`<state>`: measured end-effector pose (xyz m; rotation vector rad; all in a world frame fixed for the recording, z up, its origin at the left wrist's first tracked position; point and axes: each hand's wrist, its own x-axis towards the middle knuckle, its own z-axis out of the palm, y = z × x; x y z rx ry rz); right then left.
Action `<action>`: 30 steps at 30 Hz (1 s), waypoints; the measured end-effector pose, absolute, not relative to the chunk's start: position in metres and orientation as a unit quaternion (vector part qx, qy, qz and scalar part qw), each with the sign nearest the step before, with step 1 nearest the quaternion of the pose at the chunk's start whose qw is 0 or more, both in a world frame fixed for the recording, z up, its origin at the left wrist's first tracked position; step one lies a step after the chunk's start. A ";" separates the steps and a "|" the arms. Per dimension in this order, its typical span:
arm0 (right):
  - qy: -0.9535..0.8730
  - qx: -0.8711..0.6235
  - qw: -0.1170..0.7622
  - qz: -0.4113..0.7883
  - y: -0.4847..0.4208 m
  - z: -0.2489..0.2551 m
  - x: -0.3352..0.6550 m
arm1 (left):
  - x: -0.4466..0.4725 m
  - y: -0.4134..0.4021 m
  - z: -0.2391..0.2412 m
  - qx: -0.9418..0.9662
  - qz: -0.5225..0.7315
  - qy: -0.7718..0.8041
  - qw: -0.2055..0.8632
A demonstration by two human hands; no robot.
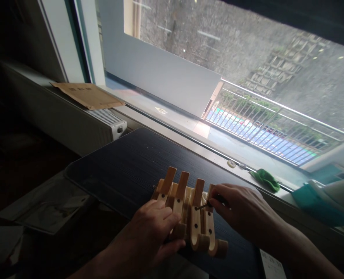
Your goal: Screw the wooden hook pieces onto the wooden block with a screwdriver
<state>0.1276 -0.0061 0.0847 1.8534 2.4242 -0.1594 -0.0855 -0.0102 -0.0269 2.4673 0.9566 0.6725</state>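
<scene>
A pale wooden hook rack [195, 217] lies on the dark tabletop, made of several strips with curled lower ends and dark screws or screw holes. My left hand [156, 228] is closed around the rack's left side, its fingers over the strips and thumb near a curled end. Between the fingertips of my right hand [233, 201] is a slim dark screwdriver-like tool [204, 205]. Its thin shaft points left, with the tip at the upper dark spot of the third strip. The fingers partly cover its handle, so its exact kind is unclear.
The dark table [125, 155] stands against a window sill. On the sill lie a green cloth [265, 179] and a small round item [231, 164]. A brown envelope [89, 95] rests on the radiator [108, 120]. A teal container [320, 201] is at right; a pale strip-like object [272, 265] sits lower right.
</scene>
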 end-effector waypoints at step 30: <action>0.835 0.543 0.062 -0.058 0.011 0.077 0.120 | -0.085 -0.010 -0.027 0.875 0.243 0.338 0.248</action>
